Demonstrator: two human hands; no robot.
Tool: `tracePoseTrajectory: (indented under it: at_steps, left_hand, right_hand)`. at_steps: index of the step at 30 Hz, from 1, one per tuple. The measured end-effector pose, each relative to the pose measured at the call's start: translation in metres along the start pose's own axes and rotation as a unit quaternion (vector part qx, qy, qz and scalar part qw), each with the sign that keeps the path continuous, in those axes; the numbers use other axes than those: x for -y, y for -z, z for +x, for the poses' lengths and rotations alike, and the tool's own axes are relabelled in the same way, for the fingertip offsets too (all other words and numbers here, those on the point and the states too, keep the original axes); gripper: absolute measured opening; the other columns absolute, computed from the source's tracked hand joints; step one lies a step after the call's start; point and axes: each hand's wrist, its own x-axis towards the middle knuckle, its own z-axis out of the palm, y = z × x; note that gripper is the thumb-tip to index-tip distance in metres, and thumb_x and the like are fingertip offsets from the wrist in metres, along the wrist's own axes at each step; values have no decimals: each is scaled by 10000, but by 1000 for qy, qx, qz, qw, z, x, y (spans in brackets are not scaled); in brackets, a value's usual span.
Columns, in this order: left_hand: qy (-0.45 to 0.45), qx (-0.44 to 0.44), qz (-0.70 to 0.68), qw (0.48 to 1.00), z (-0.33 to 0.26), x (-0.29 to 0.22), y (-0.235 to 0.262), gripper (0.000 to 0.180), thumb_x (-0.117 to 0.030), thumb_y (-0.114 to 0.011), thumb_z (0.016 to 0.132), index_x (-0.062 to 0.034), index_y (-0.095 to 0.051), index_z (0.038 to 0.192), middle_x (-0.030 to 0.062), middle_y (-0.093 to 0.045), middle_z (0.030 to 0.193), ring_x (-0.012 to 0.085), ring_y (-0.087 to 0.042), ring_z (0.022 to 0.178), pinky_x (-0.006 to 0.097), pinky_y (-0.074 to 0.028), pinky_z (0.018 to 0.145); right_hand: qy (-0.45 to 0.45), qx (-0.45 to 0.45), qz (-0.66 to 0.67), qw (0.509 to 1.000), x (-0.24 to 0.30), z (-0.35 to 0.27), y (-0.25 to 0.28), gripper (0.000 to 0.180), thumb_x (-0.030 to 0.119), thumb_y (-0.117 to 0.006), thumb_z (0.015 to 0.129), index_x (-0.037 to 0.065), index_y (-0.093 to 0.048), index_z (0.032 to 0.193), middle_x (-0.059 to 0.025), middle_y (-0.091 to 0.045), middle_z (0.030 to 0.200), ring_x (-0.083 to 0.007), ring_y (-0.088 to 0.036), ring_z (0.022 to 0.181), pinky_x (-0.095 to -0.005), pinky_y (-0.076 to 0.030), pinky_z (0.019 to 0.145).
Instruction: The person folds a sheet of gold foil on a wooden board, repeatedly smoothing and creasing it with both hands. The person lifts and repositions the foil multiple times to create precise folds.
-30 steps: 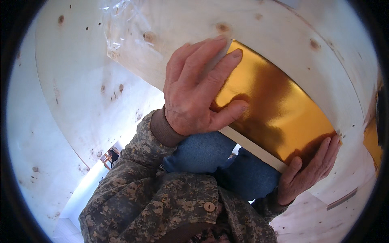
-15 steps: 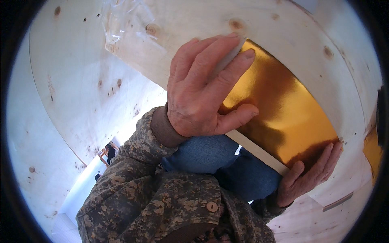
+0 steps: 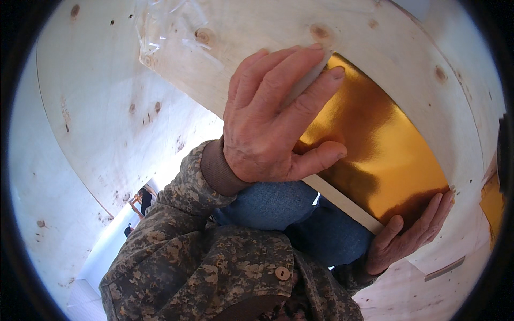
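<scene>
A shiny gold sheet lies on the pale wooden tabletop, close to its near edge. My left hand rests over the sheet's left side, with fingers stretched out and the thumb spread apart. Between its fingers shows a pale grey-white strip or edge; what it belongs to cannot be made out. At the sheet's near right corner, my right hand lies with its fingers extended along the right edge and its thumb apart at the front. Its palm side is hidden.
Crumpled clear plastic film lies on the wood at upper left. At the right rim are another gold piece and a dark object. A thin grey-brown strip sits at lower right. My jeans-clad knees show below the table edge.
The left hand and the sheet's far corner appear slightly further right, along with the nearby tabletop. Both hands keep nearly the same place on the sheet.
</scene>
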Motion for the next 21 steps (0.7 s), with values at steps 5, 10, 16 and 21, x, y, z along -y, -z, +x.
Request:
tracePoseTrajectory:
  at_steps: [5,10,16,21]
  left_hand:
    - [4,4,-6,1000,-1,1,1,679,-513,-756,776,-25,-671,1240,231,-567,1325,387,-567,1160,460,-450,1003]
    - [0,0,-6,1000,-1,0,1,672,-502,-758,774,-21,-670,1235,232,-566,1325,387,-566,1161,460,-450,1003]
    - [-4,1,-3,1000,-1,2,0,668,-506,-743,792,-16,-664,1239,231,-568,1322,387,-568,1161,461,-451,1002]
    - [-18,0,2,1000,-1,3,0,673,-520,-730,805,-14,-661,1244,234,-564,1324,385,-571,1160,462,-452,1002]
  right_hand:
    - [-1,0,4,1000,1,0,-1,698,602,-286,1003,124,-424,1493,-139,-411,1537,-331,-380,1426,-505,-296,1169]
    - [-7,2,1,1000,1,0,1,703,603,-292,1004,113,-429,1488,-138,-415,1533,-329,-382,1424,-497,-301,1167]
    - [-3,7,-7,1000,2,1,1,699,600,-283,1009,110,-432,1484,-142,-415,1531,-321,-385,1423,-493,-307,1166]
    - [4,8,4,1000,1,0,3,683,573,-302,1020,79,-430,1475,-168,-409,1529,-358,-379,1417,-507,-299,1161]
